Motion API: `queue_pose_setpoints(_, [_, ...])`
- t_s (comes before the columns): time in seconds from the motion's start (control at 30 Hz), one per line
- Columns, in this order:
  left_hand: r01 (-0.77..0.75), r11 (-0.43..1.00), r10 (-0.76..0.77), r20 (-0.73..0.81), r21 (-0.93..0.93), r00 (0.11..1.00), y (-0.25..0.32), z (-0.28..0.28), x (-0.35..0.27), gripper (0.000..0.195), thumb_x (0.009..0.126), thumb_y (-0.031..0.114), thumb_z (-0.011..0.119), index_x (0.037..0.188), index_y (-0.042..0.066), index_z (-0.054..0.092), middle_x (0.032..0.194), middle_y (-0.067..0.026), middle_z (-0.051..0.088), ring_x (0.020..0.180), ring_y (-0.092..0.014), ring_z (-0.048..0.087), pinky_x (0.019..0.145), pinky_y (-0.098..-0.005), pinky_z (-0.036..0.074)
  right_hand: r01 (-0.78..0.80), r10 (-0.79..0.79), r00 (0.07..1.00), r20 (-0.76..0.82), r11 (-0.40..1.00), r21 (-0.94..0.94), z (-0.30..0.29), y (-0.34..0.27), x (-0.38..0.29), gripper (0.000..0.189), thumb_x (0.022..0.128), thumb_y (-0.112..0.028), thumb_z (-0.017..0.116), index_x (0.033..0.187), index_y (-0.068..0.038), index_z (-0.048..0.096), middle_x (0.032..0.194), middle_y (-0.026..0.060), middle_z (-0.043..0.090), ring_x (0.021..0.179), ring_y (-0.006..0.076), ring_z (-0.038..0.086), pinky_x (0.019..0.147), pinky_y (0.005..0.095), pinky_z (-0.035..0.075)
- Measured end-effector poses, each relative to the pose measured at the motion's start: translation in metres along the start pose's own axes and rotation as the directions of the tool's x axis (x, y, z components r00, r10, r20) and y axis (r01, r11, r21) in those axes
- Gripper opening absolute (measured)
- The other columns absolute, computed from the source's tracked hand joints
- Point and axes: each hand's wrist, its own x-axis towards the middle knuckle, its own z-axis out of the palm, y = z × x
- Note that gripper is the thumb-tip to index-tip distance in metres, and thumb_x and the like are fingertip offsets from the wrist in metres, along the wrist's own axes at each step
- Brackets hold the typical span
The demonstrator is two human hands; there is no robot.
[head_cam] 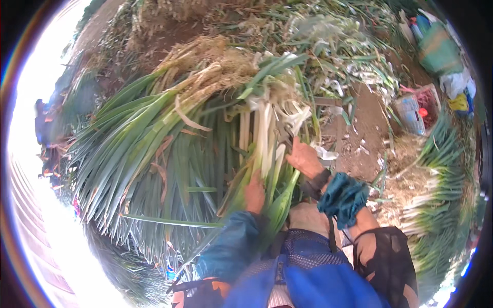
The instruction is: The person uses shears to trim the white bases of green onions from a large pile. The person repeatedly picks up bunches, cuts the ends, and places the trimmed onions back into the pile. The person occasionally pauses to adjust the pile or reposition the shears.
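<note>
Directly before me lies a large pile of green onions or leeks [154,154], their long green leaves fanning left and down and their brown roots [227,69] at the top. My left hand [255,194] is closed around several stalks whose pale stems [264,134] point away from me. My right hand [306,158] grips a metal cutting tool [284,133], whose exact kind I cannot tell, beside those stems. Peeled whitish outer leaves [294,109] hang around the tool. A loose green leaf [173,221] lies across the pile near my left sleeve.
Peeled leaves and trimmings [327,42] litter the soil [362,134] ahead. At the right stand a box [411,113] with pink strings and a green sack [439,50]. Stalks with white stems [427,200] lie in a row along the right. Another leafy heap [131,265] is at the lower left.
</note>
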Motion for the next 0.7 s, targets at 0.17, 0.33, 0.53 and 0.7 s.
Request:
queue_pose_setpoints(0.17, [-0.037,0.999,0.037,0.243,-0.004,0.969,0.025,-0.037,0.005,0.046,0.086,0.016,0.058,0.133,0.019,0.054,0.097,-0.0231,0.064,0.090,-0.037,0.061,0.081,-0.0432,0.047,0.056,-0.064,0.972,0.224,0.998,0.041,0.006,0.006,-0.025,0.042,0.077,-0.024,0.061,0.104,0.005,0.044,0.077,0.0274,0.063,0.077,0.0466,0.062,0.070,0.0530,0.048])
queue_pose_setpoints(0.33, [-0.419,0.617,0.698,-0.217,0.666,0.682,0.074,-0.208,0.081,0.062,0.065,0.016,0.074,0.122,0.003,0.054,0.108,-0.0174,0.058,0.107,-0.035,0.054,0.090,-0.0451,0.044,0.019,-0.015,0.997,0.071,0.998,-0.062,0.002,0.017,-0.039,0.046,0.077,-0.026,0.063,0.104,0.005,0.043,0.077,0.0276,0.063,0.078,0.0462,0.063,0.070,0.0515,0.050])
queue_pose_setpoints(0.53, [0.005,0.563,0.398,-0.276,0.827,0.875,0.072,-0.317,0.140,0.072,0.064,0.038,0.079,0.121,0.002,0.054,0.121,-0.0186,0.051,0.115,-0.036,0.048,0.097,-0.0439,0.039,0.150,-0.141,0.982,0.124,0.987,-0.062,0.009,-0.019,-0.067,0.056,0.077,-0.034,0.069,0.111,0.001,0.040,0.076,0.0221,0.063,0.074,0.0440,0.063,0.064,0.0477,0.051])
queue_pose_setpoints(0.7, [0.061,0.533,0.337,-0.278,0.844,0.900,0.072,-0.311,0.156,0.057,0.067,0.043,0.075,0.107,0.006,0.059,0.108,-0.0160,0.058,0.109,-0.035,0.053,0.091,-0.0451,0.043,0.161,-0.162,0.970,0.181,0.987,0.022,0.014,-0.045,-0.074,0.059,0.077,-0.032,0.070,0.115,0.003,0.041,0.079,0.0241,0.063,0.076,0.0437,0.063,0.065,0.0485,0.051])
